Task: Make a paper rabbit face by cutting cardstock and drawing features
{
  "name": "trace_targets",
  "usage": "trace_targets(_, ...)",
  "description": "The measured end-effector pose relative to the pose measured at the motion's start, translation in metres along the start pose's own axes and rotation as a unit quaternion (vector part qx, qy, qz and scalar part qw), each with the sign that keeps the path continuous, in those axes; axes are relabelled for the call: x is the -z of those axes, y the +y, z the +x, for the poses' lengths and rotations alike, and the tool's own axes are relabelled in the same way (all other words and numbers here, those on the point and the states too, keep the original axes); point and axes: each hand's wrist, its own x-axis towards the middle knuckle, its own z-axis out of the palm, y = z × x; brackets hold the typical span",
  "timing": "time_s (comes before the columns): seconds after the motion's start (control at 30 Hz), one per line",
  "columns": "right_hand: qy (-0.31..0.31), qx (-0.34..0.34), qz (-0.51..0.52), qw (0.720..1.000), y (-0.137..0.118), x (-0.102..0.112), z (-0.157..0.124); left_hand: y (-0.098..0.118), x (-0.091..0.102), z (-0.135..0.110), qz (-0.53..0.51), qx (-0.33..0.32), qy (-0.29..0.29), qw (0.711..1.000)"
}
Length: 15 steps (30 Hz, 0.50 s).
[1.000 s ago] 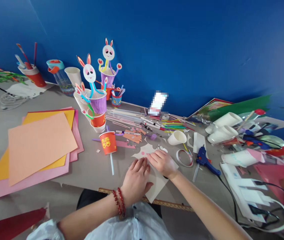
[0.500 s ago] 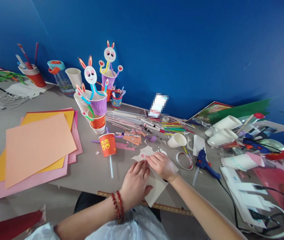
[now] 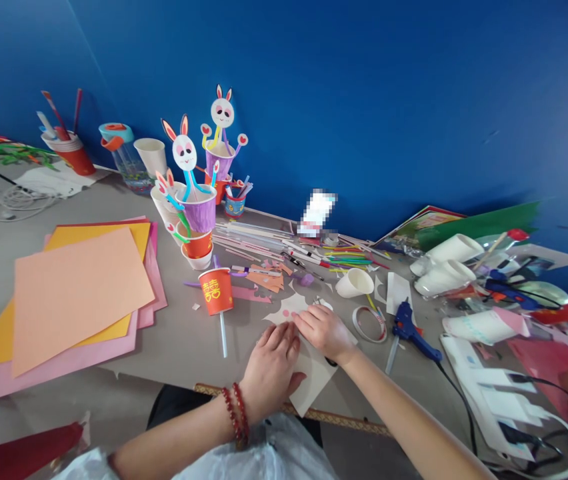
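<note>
Both my hands rest on a cream paper sheet [image 3: 314, 380] at the table's near edge. My left hand [image 3: 271, 367], with a red bead bracelet at the wrist, lies flat on the paper with fingers stretched out. My right hand [image 3: 325, 329] presses down just beside it, fingers curled toward a cut-out paper shape [image 3: 289, 308] with pink spots. An orange paper cup [image 3: 217, 290] on a white straw lies to the left of my hands.
Stacked coloured paper sheets [image 3: 74, 293] lie at left. Bunny-decorated cups [image 3: 197, 207] stand behind. A blue glue gun [image 3: 409, 327], a tape roll [image 3: 369, 320], white paper cups [image 3: 444, 267], straws and a power strip [image 3: 494, 393] crowd the right side.
My hands have stayed on the paper with almost no movement. The camera view has shifted slightly.
</note>
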Motion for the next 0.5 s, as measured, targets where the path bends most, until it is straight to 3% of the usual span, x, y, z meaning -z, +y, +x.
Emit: trace_targets(0.5, -0.030, 0.010, 0.000, 0.999, 0.0004, 0.0088, 0.0025, 0.0003, 0.0019, 0.0004, 0.008, -0.004, -0.009, 1.000)
